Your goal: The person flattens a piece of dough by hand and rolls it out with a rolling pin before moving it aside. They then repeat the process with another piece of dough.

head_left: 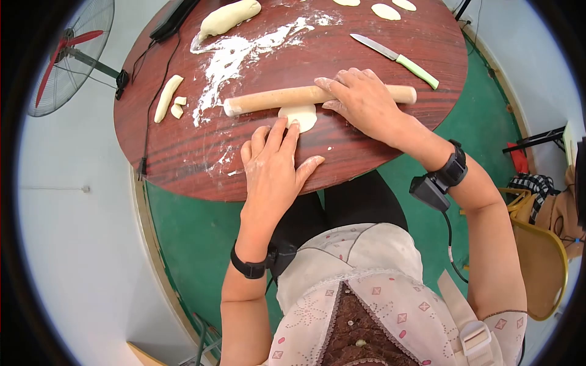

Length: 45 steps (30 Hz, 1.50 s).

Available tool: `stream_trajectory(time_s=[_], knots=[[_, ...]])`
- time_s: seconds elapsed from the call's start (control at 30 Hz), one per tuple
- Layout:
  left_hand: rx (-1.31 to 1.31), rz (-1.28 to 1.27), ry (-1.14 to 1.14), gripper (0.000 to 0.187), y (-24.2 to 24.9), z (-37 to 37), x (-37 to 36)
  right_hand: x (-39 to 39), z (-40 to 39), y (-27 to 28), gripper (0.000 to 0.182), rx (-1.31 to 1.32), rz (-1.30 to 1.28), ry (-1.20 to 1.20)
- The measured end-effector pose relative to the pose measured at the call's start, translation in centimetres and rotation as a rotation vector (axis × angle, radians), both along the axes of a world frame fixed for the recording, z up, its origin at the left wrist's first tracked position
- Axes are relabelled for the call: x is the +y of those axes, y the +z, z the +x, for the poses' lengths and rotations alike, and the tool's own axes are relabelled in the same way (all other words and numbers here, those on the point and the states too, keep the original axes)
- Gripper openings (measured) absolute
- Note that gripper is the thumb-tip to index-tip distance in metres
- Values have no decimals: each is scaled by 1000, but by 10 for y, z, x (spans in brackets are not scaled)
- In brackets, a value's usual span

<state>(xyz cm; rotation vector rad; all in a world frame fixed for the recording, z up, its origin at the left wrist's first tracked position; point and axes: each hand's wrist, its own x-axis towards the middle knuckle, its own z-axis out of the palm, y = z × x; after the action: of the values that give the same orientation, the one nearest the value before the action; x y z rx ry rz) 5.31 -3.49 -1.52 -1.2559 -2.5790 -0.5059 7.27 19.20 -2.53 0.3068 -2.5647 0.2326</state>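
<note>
While the right hand (360,100) lies over the rolling pin (268,100), its fingers closed loosely on the wood, the left hand (271,158) presses its fingertips to the near edge of a flat dough round (303,119), thumb spread wide. That round sits at the left fingertips, its far edge under the pin. Left of those fingers, on the surface (183,149), lie a dough strip (168,99) and two small dough pieces (177,108). Beyond them, past scattered flour (235,55), is a large dough roll (229,17). A green-handled knife (397,61) rests beyond the right fingers, near the pin's right end.
</note>
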Motion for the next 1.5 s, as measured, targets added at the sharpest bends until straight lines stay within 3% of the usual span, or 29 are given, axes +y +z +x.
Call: stream_trajectory(time_s=[0.1, 0.23, 0.47, 0.6, 0.7, 0.77, 0.93, 1.13, 1.23, 1.37, 1.5], knots=[[-28, -36, 57, 64, 1, 8, 2, -21, 18, 20, 39, -84, -141, -55], [-36, 9, 142, 65, -5, 30, 9, -46, 29, 9, 42, -166, -53, -14], [-10, 27, 152, 63, -10, 34, 7, -27, 9, 15, 40, -202, 66, -196], [-18, 69, 133, 59, -9, 32, 4, -5, -1, 10, 42, -206, -104, 57], [-108, 173, 142, 54, -1, 13, 0, -1, 0, 12, 40, -262, -143, 85], [-58, 210, 163, 37, -3, -18, -6, 8, -2, 15, 39, -220, -255, 32], [-319, 121, 83, 26, 5, -72, 1, 33, 6, 29, 42, -325, -294, -157], [-395, 101, 30, 20, -3, -78, 18, 32, 25, 11, 46, -93, -69, -166], [-282, 94, 52, 17, 5, -66, 22, 27, 28, 0, 47, 18, 39, -202], [-620, 95, 216, 15, 20, -57, 29, 28, 28, -6, 47, 65, 15, -205], [-634, 86, 250, 13, 15, -60, 24, 27, 28, -7, 43, 89, -43, -194]])
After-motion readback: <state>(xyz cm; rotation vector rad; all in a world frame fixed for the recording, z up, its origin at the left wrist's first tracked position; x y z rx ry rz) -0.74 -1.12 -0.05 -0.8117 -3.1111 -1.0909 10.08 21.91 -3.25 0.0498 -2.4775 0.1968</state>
